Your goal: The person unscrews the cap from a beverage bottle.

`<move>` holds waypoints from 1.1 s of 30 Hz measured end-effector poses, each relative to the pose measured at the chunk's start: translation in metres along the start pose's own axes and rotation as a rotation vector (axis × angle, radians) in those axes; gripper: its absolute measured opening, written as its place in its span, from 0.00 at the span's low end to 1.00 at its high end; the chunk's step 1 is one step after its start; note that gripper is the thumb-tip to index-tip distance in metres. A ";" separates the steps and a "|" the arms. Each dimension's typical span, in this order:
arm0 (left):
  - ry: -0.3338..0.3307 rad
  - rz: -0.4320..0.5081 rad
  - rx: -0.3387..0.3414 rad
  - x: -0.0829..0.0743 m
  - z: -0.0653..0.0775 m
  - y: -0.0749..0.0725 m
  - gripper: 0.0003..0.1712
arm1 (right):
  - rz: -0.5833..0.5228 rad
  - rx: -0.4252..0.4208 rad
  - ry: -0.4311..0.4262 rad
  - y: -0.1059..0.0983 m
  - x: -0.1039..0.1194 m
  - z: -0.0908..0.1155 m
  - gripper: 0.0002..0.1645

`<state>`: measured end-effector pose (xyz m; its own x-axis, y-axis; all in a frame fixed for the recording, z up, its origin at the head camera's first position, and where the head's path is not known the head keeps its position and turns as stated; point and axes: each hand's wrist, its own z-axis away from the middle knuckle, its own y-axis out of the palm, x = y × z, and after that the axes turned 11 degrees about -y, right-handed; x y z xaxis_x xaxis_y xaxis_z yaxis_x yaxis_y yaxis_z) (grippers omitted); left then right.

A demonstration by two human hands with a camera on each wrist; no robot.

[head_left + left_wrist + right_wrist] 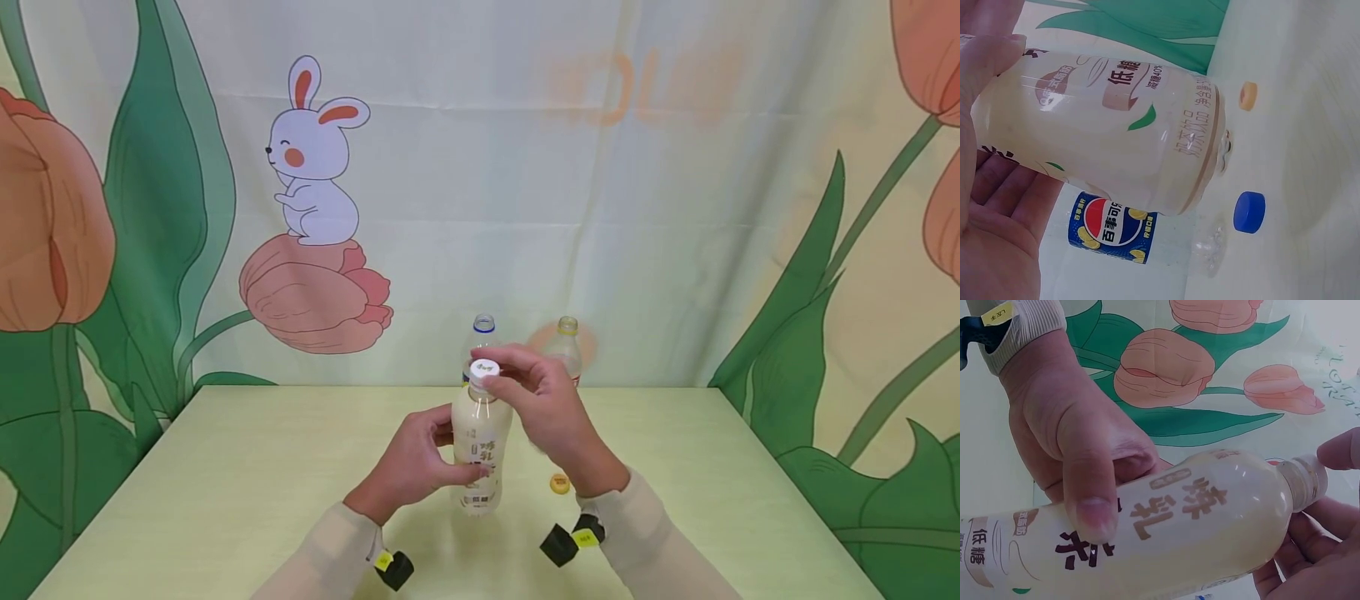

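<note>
A bottle of milk tea [480, 429], pale cream with a printed label, stands upright in front of me. Around its body my left hand [412, 462] holds it, thumb across the front. My right hand [553, 408] pinches the white cap [484, 369] at the top between thumb and fingers. In the right wrist view the cap [1310, 481] sits on the bottle's neck. The left wrist view shows the bottle's lower end [1200, 147] close over the table.
Behind the milk tea stand a clear Pepsi bottle [1113, 228] with a blue neck ring and another clear bottle [567, 337] with a yellow ring, both uncapped. A yellow cap [560, 483] and a blue cap [1249, 212] lie on the table [285, 467]. A printed curtain [465, 183] hangs behind.
</note>
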<state>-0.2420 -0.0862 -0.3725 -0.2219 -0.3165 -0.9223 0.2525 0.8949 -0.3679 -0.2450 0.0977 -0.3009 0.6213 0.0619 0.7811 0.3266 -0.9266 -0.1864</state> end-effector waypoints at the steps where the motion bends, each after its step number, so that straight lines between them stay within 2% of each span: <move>1: 0.001 0.000 0.000 0.000 0.000 0.000 0.28 | -0.008 0.005 0.001 0.000 0.000 0.000 0.17; 4: 0.003 -0.001 -0.001 -0.001 0.001 0.000 0.28 | 0.016 -0.015 -0.017 0.000 0.000 0.000 0.19; 10: 0.007 -0.011 0.003 0.000 0.000 -0.001 0.27 | 0.201 -0.166 -0.015 0.004 0.002 -0.001 0.22; 15: 0.013 -0.005 0.008 0.000 0.000 0.000 0.27 | 0.279 -0.231 0.018 0.012 0.025 0.000 0.19; 18: 0.019 0.003 0.010 0.000 0.000 0.001 0.27 | 0.274 -0.227 0.033 0.012 0.031 0.000 0.16; 25: 0.025 0.006 0.010 0.000 0.000 0.000 0.27 | 0.186 -0.163 0.028 0.001 0.005 -0.001 0.16; 33: 0.007 -0.008 0.001 -0.001 0.000 -0.001 0.27 | 0.061 -0.049 0.010 -0.002 -0.004 -0.003 0.19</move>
<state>-0.2416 -0.0869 -0.3709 -0.2304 -0.3219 -0.9183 0.2511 0.8921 -0.3757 -0.2498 0.0987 -0.3019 0.6318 0.0012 0.7752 0.2530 -0.9455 -0.2048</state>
